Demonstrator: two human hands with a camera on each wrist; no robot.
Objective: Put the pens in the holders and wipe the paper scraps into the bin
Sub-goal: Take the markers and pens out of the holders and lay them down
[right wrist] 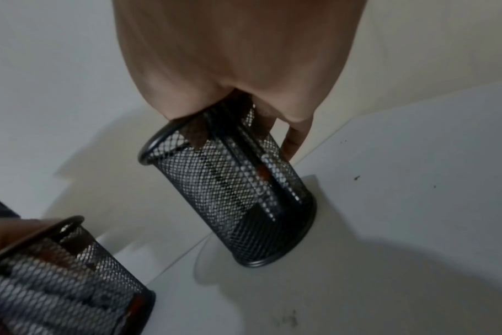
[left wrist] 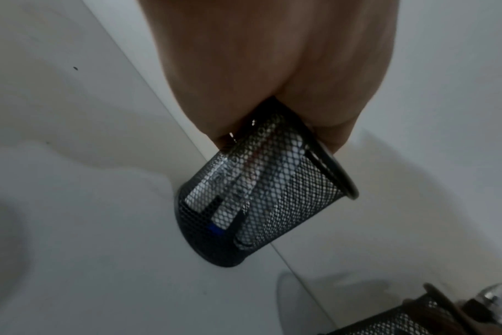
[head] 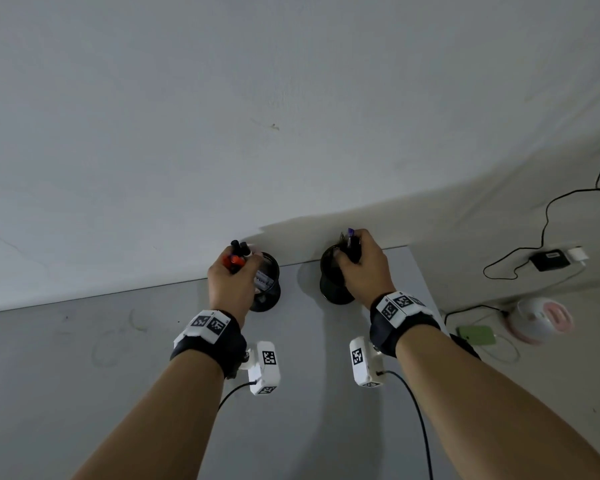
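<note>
Two black mesh pen holders stand at the back edge of the grey table (head: 84,358), against the white wall. My left hand (head: 234,275) grips a bundle of pens (head: 238,254) with orange and black caps, their lower ends inside the left holder (head: 269,292). The left wrist view shows those pens (left wrist: 232,188) through the mesh of that holder (left wrist: 272,204). My right hand (head: 364,268) grips pens (head: 351,237), one purple-capped, standing in the right holder (head: 333,285). In the right wrist view, fingers reach into this holder (right wrist: 238,192). No paper scraps or bin are in view.
The table's right edge runs just right of my right wrist. Beyond it, lower down, lie a green phone (head: 475,336), a pink and white round device (head: 541,320), a black adapter (head: 549,259) and trailing cables. The wall (head: 291,98) blocks movement behind the holders.
</note>
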